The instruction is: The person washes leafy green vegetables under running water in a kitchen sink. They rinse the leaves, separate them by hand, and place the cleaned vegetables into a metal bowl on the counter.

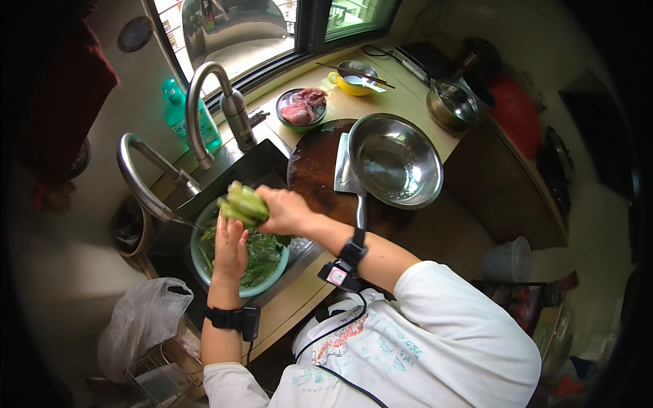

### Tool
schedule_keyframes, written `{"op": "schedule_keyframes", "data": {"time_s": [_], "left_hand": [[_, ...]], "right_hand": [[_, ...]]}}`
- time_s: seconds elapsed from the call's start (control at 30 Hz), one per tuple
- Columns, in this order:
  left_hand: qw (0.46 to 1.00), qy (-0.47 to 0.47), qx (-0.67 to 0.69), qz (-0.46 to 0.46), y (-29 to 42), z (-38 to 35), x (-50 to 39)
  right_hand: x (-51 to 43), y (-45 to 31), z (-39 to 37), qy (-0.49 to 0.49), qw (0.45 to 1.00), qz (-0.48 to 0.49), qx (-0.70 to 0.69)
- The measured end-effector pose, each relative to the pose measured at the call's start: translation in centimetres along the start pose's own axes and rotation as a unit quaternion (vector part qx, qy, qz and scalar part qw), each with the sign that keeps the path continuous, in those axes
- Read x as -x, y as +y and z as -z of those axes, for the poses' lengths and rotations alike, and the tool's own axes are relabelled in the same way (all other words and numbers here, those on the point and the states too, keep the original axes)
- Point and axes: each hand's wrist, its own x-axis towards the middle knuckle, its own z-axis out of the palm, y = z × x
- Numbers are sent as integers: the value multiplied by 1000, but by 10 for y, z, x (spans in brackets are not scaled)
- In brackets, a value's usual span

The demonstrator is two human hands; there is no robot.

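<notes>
My right hand (pixel 286 208) grips a bundle of thick green vegetable stalks (pixel 243 204), slightly blurred, above a pale blue basin (pixel 244 292). Just below the bundle is my left hand (pixel 229 250), held upright with fingers extended. Its fingertips reach the lower edge of the stalks; whether they press on them I cannot tell. Leafy greens (pixel 262 257) lie in water inside the basin, which stands in a metal sink (pixel 171 255). From the lower curved faucet (pixel 145 188) a thin stream of water runs towards the basin's left side.
Right of the sink, a steel bowl (pixel 395 160) overlaps a cleaver (pixel 345 176) on a round wooden chopping board (pixel 314 163). Behind are a bowl of raw meat (pixel 301 108) and a yellow cup (pixel 352 89) with chopsticks across it. A taller faucet (pixel 237 117) rises beside a green bottle (pixel 191 120).
</notes>
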Motion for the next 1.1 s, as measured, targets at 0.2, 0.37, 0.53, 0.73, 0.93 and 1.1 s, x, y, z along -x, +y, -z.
{"op": "schedule_keyframes", "data": {"time_s": [0.2, 0.37, 0.53, 0.73, 0.93, 1.1], "left_hand": [[966, 92, -174, 167, 5, 44, 5], [918, 277, -120, 257, -18, 125, 14], [871, 437, 25, 222, -53, 198, 7], [831, 469, 132, 269, -96, 228, -16], [832, 477, -56, 276, -99, 198, -42], [805, 485, -189, 284, -83, 187, -41]], "right_hand": [[29, 22, 142, 236, 965, -105, 42], [48, 71, 184, 251, 873, -347, 234], [42, 114, 152, 87, 823, -498, 261], [26, 77, 148, 211, 865, -297, 346], [11, 8, 94, 199, 965, 86, 148], [-6, -13, -13, -41, 990, 85, 107]]}}
